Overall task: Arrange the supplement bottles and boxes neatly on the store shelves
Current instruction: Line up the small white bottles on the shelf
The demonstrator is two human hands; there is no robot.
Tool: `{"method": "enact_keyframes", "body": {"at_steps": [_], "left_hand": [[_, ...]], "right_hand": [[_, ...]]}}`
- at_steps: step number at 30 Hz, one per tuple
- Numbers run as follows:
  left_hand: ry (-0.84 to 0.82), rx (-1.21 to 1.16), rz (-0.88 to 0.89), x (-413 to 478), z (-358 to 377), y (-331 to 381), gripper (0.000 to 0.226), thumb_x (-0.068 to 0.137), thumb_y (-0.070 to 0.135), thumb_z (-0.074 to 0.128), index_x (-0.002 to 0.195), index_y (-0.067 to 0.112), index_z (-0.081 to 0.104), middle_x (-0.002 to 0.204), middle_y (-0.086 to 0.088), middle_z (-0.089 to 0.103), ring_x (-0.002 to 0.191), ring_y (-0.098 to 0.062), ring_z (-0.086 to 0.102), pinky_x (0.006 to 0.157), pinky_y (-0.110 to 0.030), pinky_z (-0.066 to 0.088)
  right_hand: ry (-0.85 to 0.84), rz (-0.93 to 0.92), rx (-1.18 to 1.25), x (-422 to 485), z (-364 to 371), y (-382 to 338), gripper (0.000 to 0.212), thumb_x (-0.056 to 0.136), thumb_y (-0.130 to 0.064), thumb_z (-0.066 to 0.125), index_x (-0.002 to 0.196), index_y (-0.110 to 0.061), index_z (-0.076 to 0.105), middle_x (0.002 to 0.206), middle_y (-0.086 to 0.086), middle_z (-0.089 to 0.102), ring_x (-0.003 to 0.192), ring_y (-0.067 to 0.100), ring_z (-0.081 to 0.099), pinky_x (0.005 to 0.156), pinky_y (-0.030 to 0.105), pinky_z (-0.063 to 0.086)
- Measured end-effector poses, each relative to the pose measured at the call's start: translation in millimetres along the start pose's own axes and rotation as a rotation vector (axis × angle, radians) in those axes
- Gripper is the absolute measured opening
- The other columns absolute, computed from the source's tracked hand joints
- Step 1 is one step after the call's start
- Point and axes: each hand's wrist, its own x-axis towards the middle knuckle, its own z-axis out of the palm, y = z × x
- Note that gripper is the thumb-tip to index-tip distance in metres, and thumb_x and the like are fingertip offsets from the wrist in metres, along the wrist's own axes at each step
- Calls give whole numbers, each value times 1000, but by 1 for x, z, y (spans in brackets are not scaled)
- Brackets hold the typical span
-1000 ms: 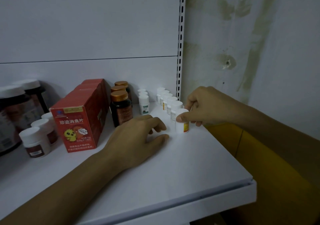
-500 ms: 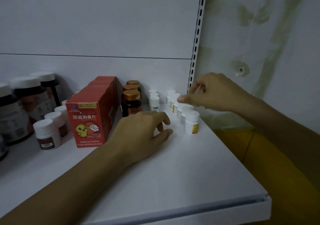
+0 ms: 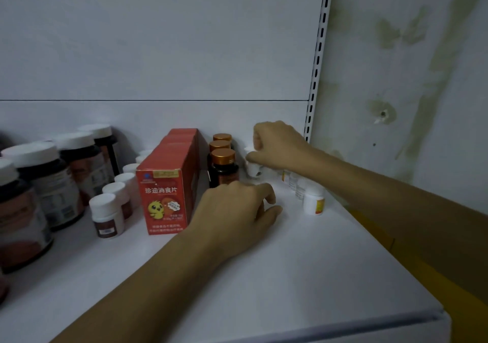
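Note:
On the white shelf point(image 3: 303, 268), my right hand point(image 3: 277, 144) reaches to the back and grips a small white bottle point(image 3: 254, 169) by its top, next to the amber bottles with gold caps point(image 3: 223, 168). A row of small white bottles with yellow labels point(image 3: 314, 200) runs under my right forearm toward the back. My left hand point(image 3: 237, 210) rests on the shelf in front of the amber bottles, its fingers loosely curled and holding nothing. Red boxes with a chick picture point(image 3: 165, 195) stand in a row to its left.
Small white-capped brown bottles point(image 3: 105, 216) and large dark jars with white lids point(image 3: 52, 181) crowd the left. A slotted upright post point(image 3: 317, 60) bounds the shelf on the right, beside a stained wall point(image 3: 409, 78). The shelf's front edge point(image 3: 369, 327) is near.
My right hand let go of the front yellow-label bottle, moved back and left, and took hold of a small white bottle beside the amber ones. My left hand stayed put.

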Motion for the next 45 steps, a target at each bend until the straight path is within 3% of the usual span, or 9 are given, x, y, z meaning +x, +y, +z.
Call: {"method": "enact_keyframes", "body": {"at_steps": [5,8,12,16,20,25,29,37,45], "left_hand": [[3,32,-18,2,5,-1,41,90,63,39,100,32,64,90,11,68,79,-6,61,68,-27,50],[-1,-37,-64,2,3,4,40,83,69,45,94,34,61,83,12,67,78,-5,61,70,-28,52],[5,-277,-97,-4,2,6,55,65,78,55,94,31,61,75,13,67,70,-4,63,67,-34,55],[-34,-608,-65,-17,-15,13,43,72,52,74,99,20,66,78,8,69,68,-5,64,59,-27,54],[-121,-854,-198,-44,-35,16,35,73,39,65,103,20,65,79,6,69,60,-4,58,50,-19,45],[-23,-730,-264,-76,-24,20,37,77,36,70,111,24,64,101,6,68,87,-16,65,75,-37,56],[47,-667,-317,-84,-23,21,33,77,23,74,107,27,62,101,10,66,86,-7,63,67,-20,53],[97,-735,-300,-87,-25,23,43,75,45,71,113,27,58,102,2,68,82,-20,65,71,-45,56],[51,-723,-268,-85,-23,23,40,73,46,68,109,33,57,86,7,68,66,-6,57,58,-16,44]], "right_hand": [[326,55,833,-92,-26,-1,21,84,-18,71,89,-23,51,88,0,61,61,13,64,47,27,52],[371,67,1080,-134,-16,-5,20,83,-19,66,94,-20,50,90,10,63,57,13,66,44,24,51],[390,-59,1065,-149,-3,-6,26,84,-26,69,97,-30,47,97,3,62,70,14,69,48,23,53],[349,-184,1025,-155,0,-6,30,82,-18,64,99,-33,46,99,-9,61,83,9,69,53,19,53],[209,-219,1039,-159,0,-8,28,82,-20,62,102,-35,49,98,-14,61,87,11,67,56,30,59],[9,-300,909,-159,5,-14,23,88,-25,65,101,-40,55,97,-16,61,83,14,64,55,30,57],[-103,-296,913,-157,9,-12,23,81,-35,67,102,-36,59,98,-16,65,83,14,64,60,28,56],[-315,-160,1147,-154,2,-13,30,88,-45,49,91,-16,58,60,9,64,41,15,44,39,20,36],[-327,-27,1136,-150,1,-18,44,86,-46,37,59,-27,67,46,10,57,32,13,40,34,18,33]]}}
